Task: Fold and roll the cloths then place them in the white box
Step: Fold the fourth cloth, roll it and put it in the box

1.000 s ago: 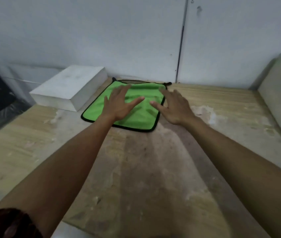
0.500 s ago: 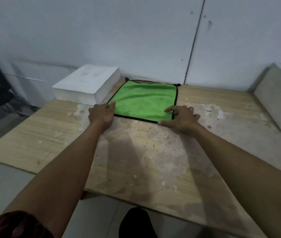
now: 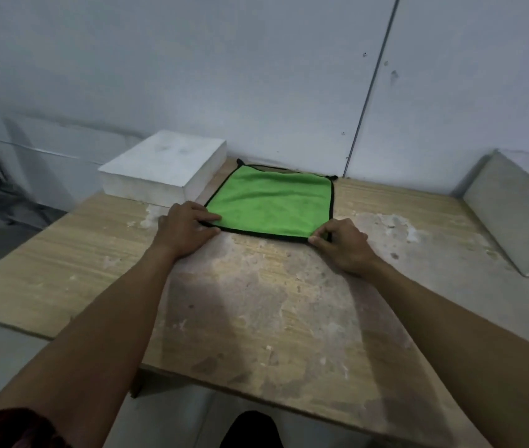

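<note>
Head view shows our left hand [image 3: 185,226] pinching the near left corner of the green cloth [image 3: 272,205], thumb and fingers closed on its black edge, while our right hand [image 3: 342,242] pinches the near right corner the same way. Between them the cloth lies flat on the wooden counter [image 3: 256,302], close to the wall, with the white box [image 3: 163,169] just beside its left edge.

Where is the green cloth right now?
In the head view, the green cloth lies flat at the table's far edge, just right of the white box, with the left hand and right hand at its near corners.
</note>
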